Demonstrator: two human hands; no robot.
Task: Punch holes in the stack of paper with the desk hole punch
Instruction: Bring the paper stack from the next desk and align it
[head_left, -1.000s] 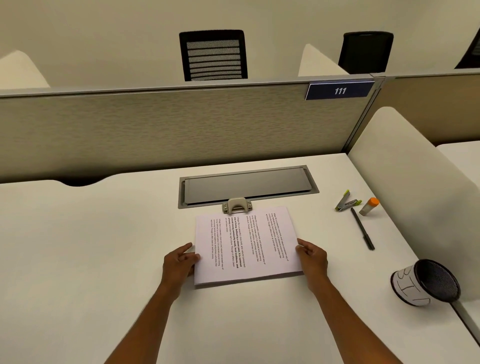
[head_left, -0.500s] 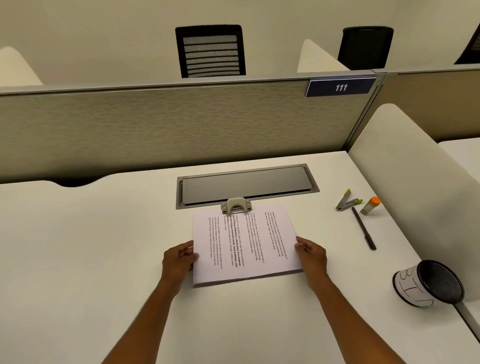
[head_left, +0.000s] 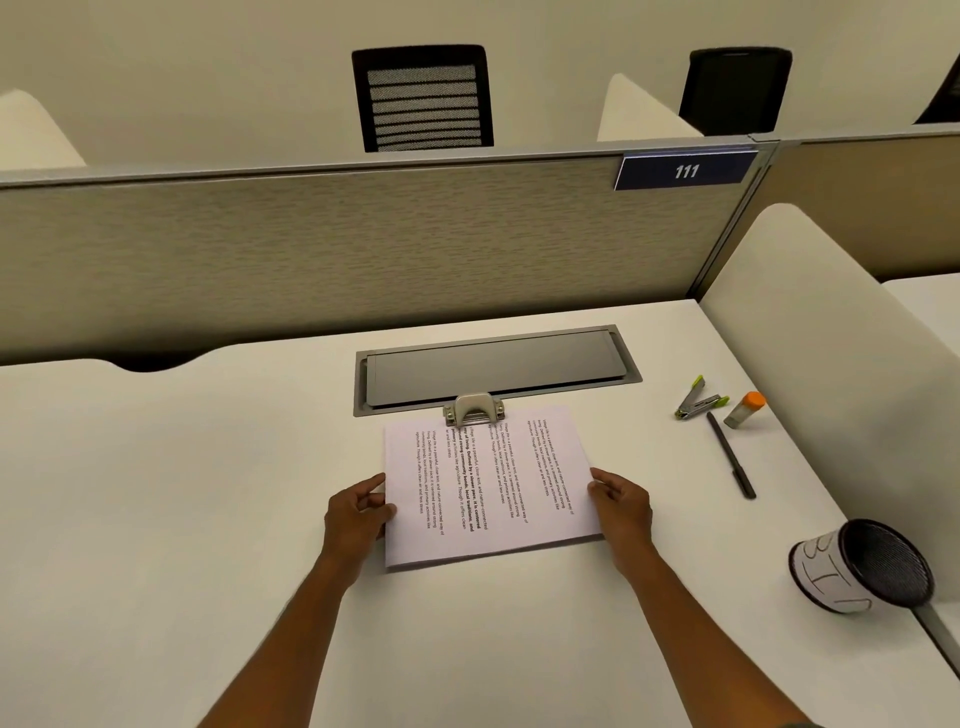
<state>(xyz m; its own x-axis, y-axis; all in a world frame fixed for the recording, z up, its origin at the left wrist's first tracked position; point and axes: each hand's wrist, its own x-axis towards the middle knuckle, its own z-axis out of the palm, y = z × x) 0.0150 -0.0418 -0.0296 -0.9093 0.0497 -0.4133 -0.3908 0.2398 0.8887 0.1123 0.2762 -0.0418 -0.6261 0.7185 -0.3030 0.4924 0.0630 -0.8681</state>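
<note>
A stack of printed paper lies flat on the white desk, its text running sideways. Its far edge sits in the mouth of a small beige and metal hole punch, which stands at the near rim of the desk's cable hatch. My left hand holds the stack's left edge, thumb on top. Fingers of my right hand press the right edge near the front corner. Neither hand touches the punch.
A grey cable hatch is set into the desk behind the punch. To the right lie a green stapler, an orange-capped glue stick and a black pen. A mesh pen cup lies tipped at the right edge. Partitions close off the back and right.
The paper stack and both hands have shifted slightly forward, towards the punch. The grip on both edges is unchanged.
</note>
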